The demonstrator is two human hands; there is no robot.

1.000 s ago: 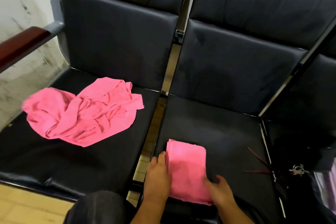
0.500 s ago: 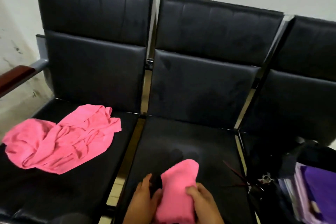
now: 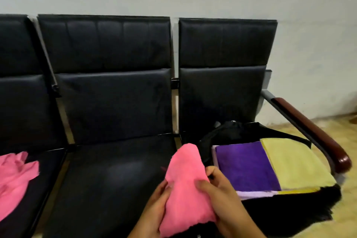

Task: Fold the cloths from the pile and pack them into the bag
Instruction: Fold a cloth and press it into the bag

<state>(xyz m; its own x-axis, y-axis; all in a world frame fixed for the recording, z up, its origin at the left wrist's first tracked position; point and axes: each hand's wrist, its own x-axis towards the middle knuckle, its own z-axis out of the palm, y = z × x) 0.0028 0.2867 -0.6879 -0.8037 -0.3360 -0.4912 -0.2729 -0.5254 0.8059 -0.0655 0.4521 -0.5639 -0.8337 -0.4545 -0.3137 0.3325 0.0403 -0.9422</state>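
Observation:
A folded pink cloth [image 3: 184, 185] is lifted off the middle seat, held between both hands. My left hand [image 3: 154, 208] grips its left side from below. My right hand [image 3: 218, 191] holds its right side, thumb on top. Just right of it, an open black bag [image 3: 289, 208] lies on the right seat, holding a folded purple cloth [image 3: 245, 166] and a folded yellow cloth [image 3: 295, 164] side by side. The unfolded pink pile [image 3: 13, 177] lies on the left seat, partly cut off by the frame edge.
Three joined black padded seats stand against a pale wall. A metal armrest with a brown wooden top [image 3: 313, 133] borders the bag on the right. The middle seat cushion [image 3: 108, 179] lies below the hands. Beige floor shows at the right.
Both hands have picked the folded pink cloth up off the middle seat and carried it rightward toward the bag. The view has swung right, revealing the open bag.

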